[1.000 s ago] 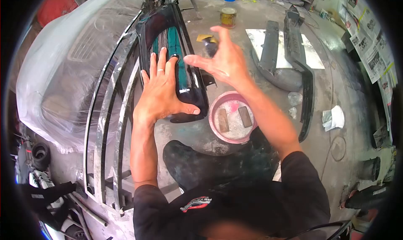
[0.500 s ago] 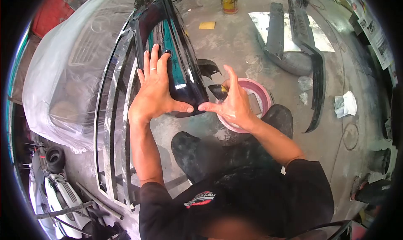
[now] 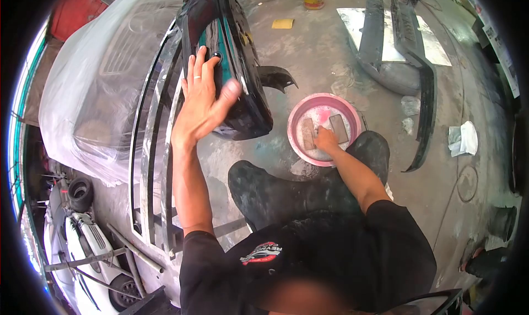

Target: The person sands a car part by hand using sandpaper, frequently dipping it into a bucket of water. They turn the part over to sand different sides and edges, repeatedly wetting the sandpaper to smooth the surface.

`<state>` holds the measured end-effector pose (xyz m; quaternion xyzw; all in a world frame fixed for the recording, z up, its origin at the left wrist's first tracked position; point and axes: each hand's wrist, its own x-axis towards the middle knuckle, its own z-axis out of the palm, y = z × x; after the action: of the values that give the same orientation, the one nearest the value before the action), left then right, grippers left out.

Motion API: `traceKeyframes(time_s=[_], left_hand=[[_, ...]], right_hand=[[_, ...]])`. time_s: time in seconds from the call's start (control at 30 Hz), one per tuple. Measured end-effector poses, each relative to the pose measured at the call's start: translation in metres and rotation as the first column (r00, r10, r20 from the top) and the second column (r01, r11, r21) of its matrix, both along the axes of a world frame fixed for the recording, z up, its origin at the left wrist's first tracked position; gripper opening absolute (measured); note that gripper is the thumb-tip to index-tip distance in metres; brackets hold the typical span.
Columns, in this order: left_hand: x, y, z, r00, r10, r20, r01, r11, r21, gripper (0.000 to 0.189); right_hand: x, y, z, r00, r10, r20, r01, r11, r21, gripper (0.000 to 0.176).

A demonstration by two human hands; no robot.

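The person's left hand (image 3: 203,103) lies on the glossy black panel (image 3: 242,103) beside the metal rack (image 3: 150,144), its thumb splayed wide from the fingers. The right hand (image 3: 325,139) reaches into the pink basin (image 3: 294,111) on the floor (image 3: 292,56), fingers curled, between the brown block (image 3: 309,134) and the grey block (image 3: 338,128); whether it pinches either cannot be told.

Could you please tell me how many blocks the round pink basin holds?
2: a tan rectangular block at left in the basin and a grey-brown rectangular block on its right. Cloudy liquid could hide more.
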<state>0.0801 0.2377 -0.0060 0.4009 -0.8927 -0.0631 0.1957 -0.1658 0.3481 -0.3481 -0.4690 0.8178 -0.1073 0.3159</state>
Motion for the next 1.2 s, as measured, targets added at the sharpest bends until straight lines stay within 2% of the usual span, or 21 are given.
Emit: traceKeyframes(time_s=[0.03, 0.1, 0.17, 0.23, 0.27, 0.3, 0.37, 0.4, 0.47, 0.53, 0.57, 0.63, 0.73, 0.8, 0.9, 0.97, 1.03, 1.07, 1.1, 1.17, 1.2], left_hand=[[-0.002, 0.003, 0.000, 1.000, 0.010, 0.009, -0.010, 1.000, 0.000, 0.110], [-0.007, 0.011, 0.001, 0.998, 0.061, -0.026, -0.062, 0.996, -0.059, 0.092], [-0.008, 0.013, 0.005, 0.995, 0.094, -0.024, -0.095, 0.994, -0.045, 0.097], [-0.007, 0.016, 0.009, 0.999, 0.035, 0.012, -0.035, 0.998, -0.043, 0.103], [-0.007, 0.015, 0.011, 0.997, 0.051, 0.050, -0.049, 0.998, -0.027, 0.117], [-0.009, 0.018, 0.013, 0.997, 0.043, 0.066, -0.041, 0.999, -0.028, 0.117], [-0.011, 0.026, 0.016, 0.989, 0.043, 0.142, -0.036, 0.998, -0.050, 0.130], [-0.015, 0.030, 0.015, 0.981, 0.068, 0.181, -0.058, 0.997, -0.056, 0.140], [-0.017, 0.034, 0.014, 0.979, 0.067, 0.193, -0.057, 0.997, -0.060, 0.141], [-0.018, 0.035, 0.013, 0.978, 0.075, 0.194, -0.063, 0.996, -0.065, 0.142], [-0.018, 0.036, 0.013, 0.978, 0.081, 0.192, -0.067, 0.995, -0.077, 0.142], [-0.018, 0.037, 0.012, 0.978, 0.091, 0.186, -0.076, 0.993, -0.088, 0.143], [-0.015, 0.035, 0.010, 0.980, 0.102, 0.173, -0.081, 0.989, -0.128, 0.139], [-0.012, 0.031, 0.008, 0.983, 0.061, 0.172, -0.029, 0.982, -0.185, 0.132], [-0.012, 0.033, 0.011, 0.979, 0.106, 0.172, -0.088, 0.990, -0.108, 0.130], [-0.010, 0.032, 0.011, 0.988, 0.107, 0.112, -0.096, 0.990, -0.100, 0.124], [-0.006, 0.026, 0.009, 0.995, 0.059, 0.081, -0.046, 0.987, -0.152, 0.123], [-0.005, 0.027, 0.008, 0.999, 0.050, 0.009, -0.048, 0.989, -0.142, 0.099], [-0.002, 0.023, 0.007, 0.998, 0.059, -0.008, -0.060, 0.989, -0.136, 0.099], [0.002, 0.007, 0.004, 0.998, 0.055, -0.011, -0.056, 0.968, -0.246, 0.068], [0.002, -0.001, -0.002, 0.988, -0.008, -0.153, -0.032, 0.966, -0.257, 0.043]], right_hand=[[-0.001, -0.002, -0.009, 1.000, 0.010, 0.009, -0.010, 1.000, 0.000, 0.039], [0.001, 0.000, -0.028, 1.000, -0.001, 0.023, 0.000, 0.999, 0.035, 0.035], [-0.001, -0.003, -0.031, 1.000, -0.012, 0.028, 0.012, 1.000, 0.015, 0.034], [0.002, -0.001, -0.037, 0.998, -0.035, 0.047, 0.035, 0.999, 0.000, 0.034], [0.001, 0.001, -0.047, 0.999, -0.041, 0.025, 0.042, 0.999, -0.014, 0.030], [0.000, 0.004, -0.052, 0.998, -0.055, 0.001, 0.055, 0.998, -0.029, 0.028], [0.001, 0.004, -0.061, 0.999, -0.047, -0.011, 0.047, 0.998, -0.035, 0.028], [0.001, 0.003, -0.056, 0.999, -0.049, 0.006, 0.049, 0.998, -0.028, 0.029], [0.001, 0.002, -0.047, 0.998, -0.050, 0.031, 0.050, 0.999, -0.014, 0.032], [0.002, -0.002, -0.020, 1.000, -0.024, 0.015, 0.026, 0.980, -0.195, 0.025], [0.004, -0.002, -0.002, 1.000, -0.019, 0.015, 0.022, 0.981, -0.194, 0.025], [0.009, -0.002, 0.031, 0.975, -0.119, 0.188, 0.180, 0.917, -0.355, 0.024], [0.010, -0.007, 0.033, 0.965, -0.142, 0.221, 0.213, 0.915, -0.343, 0.026], [0.008, -0.006, 0.031, 0.968, -0.116, 0.221, 0.194, 0.906, -0.375, 0.027], [0.005, -0.006, 0.028, 0.972, -0.077, 0.220, 0.168, 0.884, -0.435, 0.028], [0.001, -0.004, 0.028, 0.976, -0.060, 0.207, 0.151, 0.875, -0.460, 0.028], [0.004, -0.003, 0.043, 0.961, -0.058, 0.271, 0.197, 0.830, -0.522, 0.033], [0.006, -0.001, 0.055, 0.943, -0.064, 0.326, 0.238, 0.815, -0.529, 0.034], [0.010, -0.001, 0.071, 0.949, -0.057, 0.309, 0.222, 0.820, -0.528, 0.034], [0.020, 0.000, 0.102, 0.881, -0.037, 0.472, 0.353, 0.715, -0.603, 0.027], [0.029, 0.004, 0.130, 0.850, 0.012, 0.526, 0.406, 0.622, -0.670, 0.021]])
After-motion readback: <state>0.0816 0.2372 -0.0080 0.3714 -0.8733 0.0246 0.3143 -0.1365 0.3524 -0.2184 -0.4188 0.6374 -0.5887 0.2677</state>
